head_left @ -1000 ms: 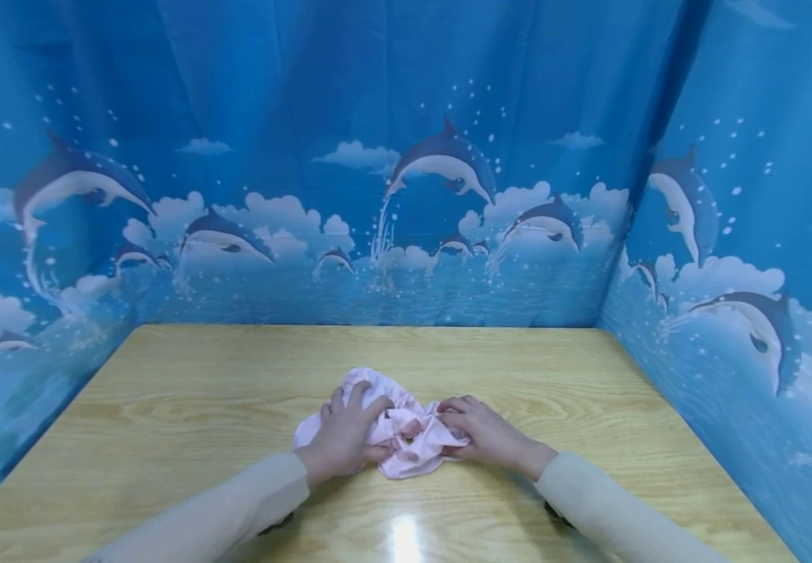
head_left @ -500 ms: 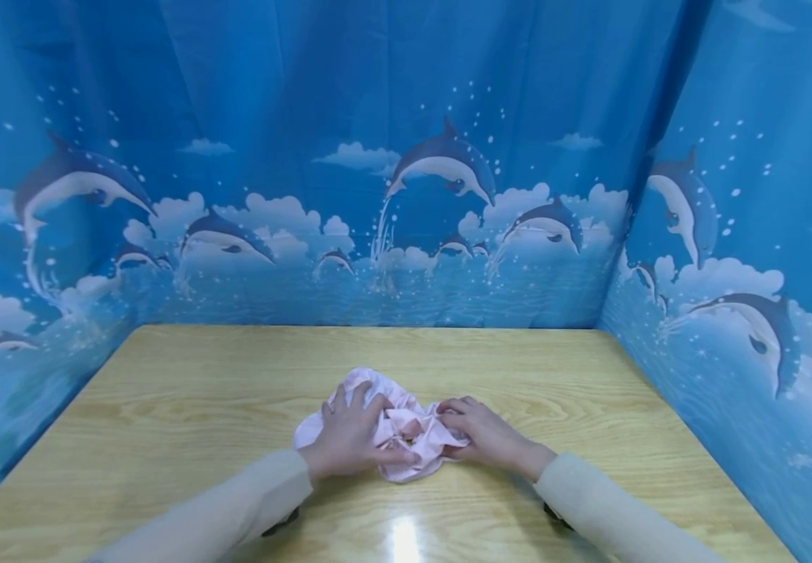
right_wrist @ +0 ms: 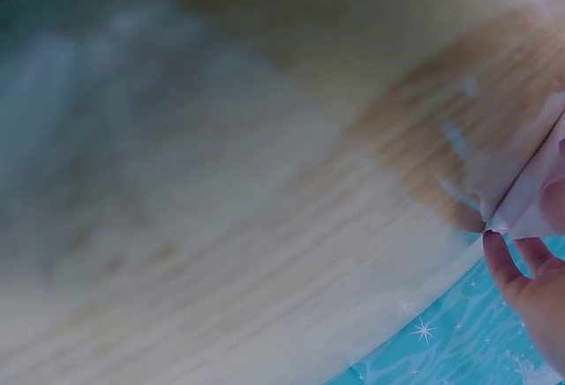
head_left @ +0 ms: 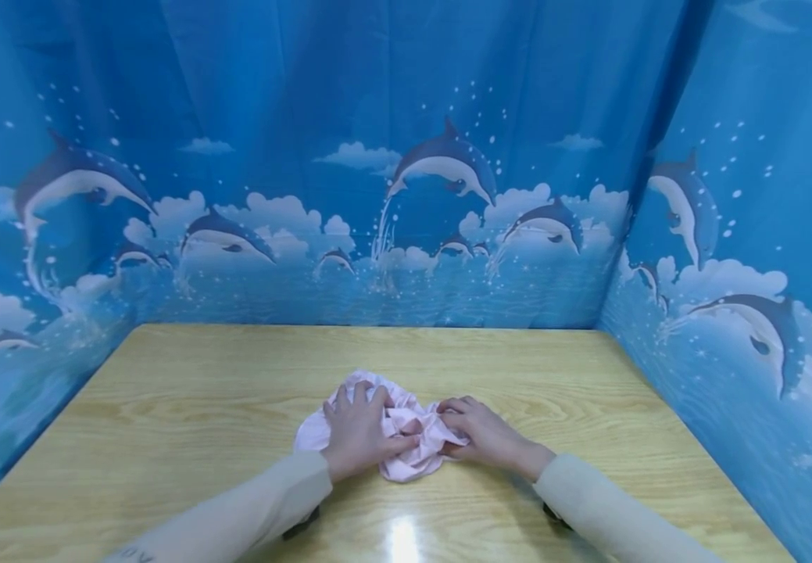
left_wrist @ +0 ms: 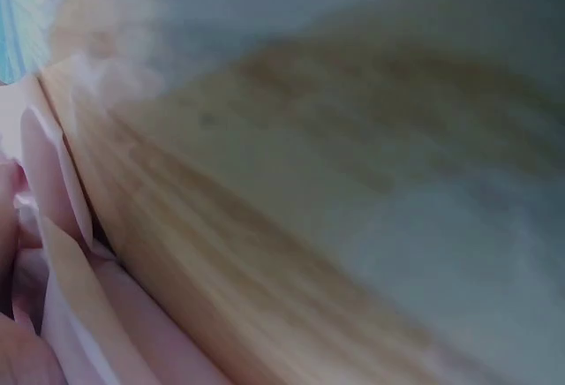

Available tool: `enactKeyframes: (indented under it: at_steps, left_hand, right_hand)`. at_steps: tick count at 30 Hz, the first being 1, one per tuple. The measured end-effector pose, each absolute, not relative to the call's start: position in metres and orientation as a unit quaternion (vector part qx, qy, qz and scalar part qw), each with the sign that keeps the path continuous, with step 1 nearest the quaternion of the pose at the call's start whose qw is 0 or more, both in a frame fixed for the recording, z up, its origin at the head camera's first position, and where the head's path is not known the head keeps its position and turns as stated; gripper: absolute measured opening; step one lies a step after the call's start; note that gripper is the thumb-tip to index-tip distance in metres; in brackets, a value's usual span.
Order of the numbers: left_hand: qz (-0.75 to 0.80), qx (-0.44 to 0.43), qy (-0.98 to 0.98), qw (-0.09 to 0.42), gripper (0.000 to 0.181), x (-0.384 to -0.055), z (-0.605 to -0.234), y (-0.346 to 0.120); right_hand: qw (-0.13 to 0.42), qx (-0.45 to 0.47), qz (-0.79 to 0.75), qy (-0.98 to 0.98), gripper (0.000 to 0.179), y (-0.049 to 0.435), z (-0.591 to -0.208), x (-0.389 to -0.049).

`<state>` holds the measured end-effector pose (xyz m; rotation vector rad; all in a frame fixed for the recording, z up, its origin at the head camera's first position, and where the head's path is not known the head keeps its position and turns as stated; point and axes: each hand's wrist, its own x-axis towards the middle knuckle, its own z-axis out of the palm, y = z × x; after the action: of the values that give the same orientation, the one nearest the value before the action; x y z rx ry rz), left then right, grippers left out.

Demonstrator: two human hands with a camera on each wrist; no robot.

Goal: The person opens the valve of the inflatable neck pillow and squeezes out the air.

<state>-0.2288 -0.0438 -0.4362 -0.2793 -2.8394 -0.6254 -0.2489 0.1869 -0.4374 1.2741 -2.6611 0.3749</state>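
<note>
A crumpled pale pink cloth [head_left: 411, 469] lies on the table in the head view, bunched into folds at its middle. On its left part rests my left hand [head_left: 358, 434], fingers spread and thumb stretched over the central folds. My right hand [head_left: 486, 434] pinches the cloth's right end between curled fingers and thumb. Upright pink folds of the cloth [left_wrist: 97, 314] fill the lower left of the left wrist view, with bits of fingers at the edge. In the right wrist view, fingers [right_wrist: 501, 266] touch the cloth's edge. Whatever lies under the folds is hidden.
The wood-grain table [head_left: 223, 375] extends around the cloth on all sides. Blue curtains [head_left: 293, 141] printed with dolphins and clouds stand behind it and along its left and right sides. A bright light reflection shows near the front.
My left hand has shifted slightly right over the cloth, and its thumb now reaches further across the central folds. The right hand keeps its place.
</note>
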Motion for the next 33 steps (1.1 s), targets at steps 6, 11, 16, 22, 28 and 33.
enactKeyframes:
  at_steps: [6, 11, 16, 22, 28, 33]
  left_hand:
    - [-0.193, -0.090, -0.969, 0.123, 0.054, -0.230, -0.437, -0.041]
    - [-0.198, -0.108, -0.969, 0.103, 0.052, -0.231, -0.437, -0.045]
    - [-0.238, -0.121, -0.962, 0.053, 0.057, -0.232, -0.434, -0.051]
    - [-0.249, -0.115, -0.960, 0.049, 0.074, -0.233, -0.431, -0.050]
    - [-0.244, -0.101, -0.964, 0.041, 0.087, -0.231, -0.428, -0.041]
    - [-0.218, -0.085, -0.971, 0.041, 0.087, -0.231, -0.429, -0.034]
  right_hand:
    - [0.071, 0.421, 0.132, -0.894, 0.027, 0.186, -0.434, -0.248]
    - [0.062, 0.417, 0.132, -0.897, 0.027, 0.186, -0.434, -0.248]
    - [0.063, 0.417, 0.134, -0.897, 0.029, 0.187, -0.434, -0.248]
    - [0.063, 0.418, 0.138, -0.896, 0.030, 0.186, -0.435, -0.249]
    - [0.059, 0.411, 0.132, -0.900, 0.028, 0.186, -0.436, -0.249]
    - [0.067, 0.412, 0.129, -0.899, 0.037, 0.187, -0.437, -0.249]
